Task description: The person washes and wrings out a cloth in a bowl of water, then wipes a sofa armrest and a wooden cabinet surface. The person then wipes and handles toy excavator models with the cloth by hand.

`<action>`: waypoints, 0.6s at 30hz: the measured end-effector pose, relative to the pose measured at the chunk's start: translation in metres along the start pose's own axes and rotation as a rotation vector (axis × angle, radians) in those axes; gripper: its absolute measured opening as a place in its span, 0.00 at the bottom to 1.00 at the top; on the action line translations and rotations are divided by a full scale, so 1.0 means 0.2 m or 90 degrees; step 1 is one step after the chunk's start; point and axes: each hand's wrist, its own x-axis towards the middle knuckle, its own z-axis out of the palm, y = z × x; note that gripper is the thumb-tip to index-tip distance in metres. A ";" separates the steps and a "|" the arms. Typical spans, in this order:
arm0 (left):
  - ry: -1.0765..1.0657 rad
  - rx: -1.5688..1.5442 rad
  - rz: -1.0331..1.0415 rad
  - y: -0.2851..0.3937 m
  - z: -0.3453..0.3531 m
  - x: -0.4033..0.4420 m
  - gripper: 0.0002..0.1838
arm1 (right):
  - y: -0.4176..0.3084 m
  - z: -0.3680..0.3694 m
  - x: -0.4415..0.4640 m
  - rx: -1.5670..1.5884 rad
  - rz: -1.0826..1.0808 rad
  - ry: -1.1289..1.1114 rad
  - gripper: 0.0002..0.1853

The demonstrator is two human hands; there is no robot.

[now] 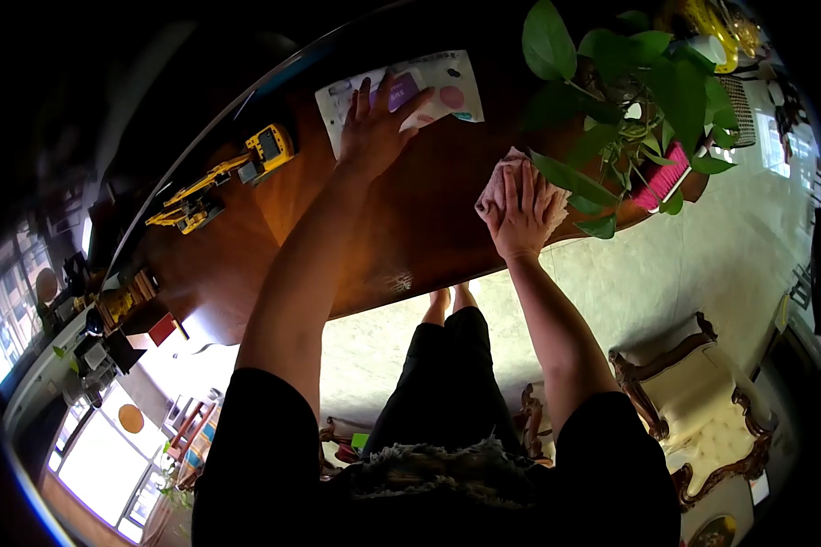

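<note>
My left hand (374, 137) rests with spread fingers on a soft white pack of wipes (462, 80) with a purple label, near the far side of the brown wooden table (410, 205). Under my right hand (522, 214) is a bunched pink cloth (494, 193), pressed on the tabletop near its front edge; the fingers lie over it and hold it. A yellow toy excavator (269, 150) stands on the table to the left of my left hand.
A leafy green potted plant (611, 109) hangs over the table's right part, its leaves close to my right hand. Beside it lies a bright pink object (664, 178). A carved, cream-cushioned chair (702, 401) stands behind on the right. Several small items crowd the far left.
</note>
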 end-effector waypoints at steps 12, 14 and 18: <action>0.104 -0.267 -0.112 0.28 -0.18 -0.49 0.38 | -0.03 -0.02 0.01 -0.020 -0.040 0.059 0.37; 0.102 -0.340 -0.099 0.42 -0.06 -0.85 0.36 | -0.02 -0.02 0.01 -0.025 -0.038 0.064 0.36; -0.078 -0.571 -0.247 0.73 -0.01 -1.63 0.28 | -0.02 -0.01 0.00 -0.050 -0.052 0.061 0.37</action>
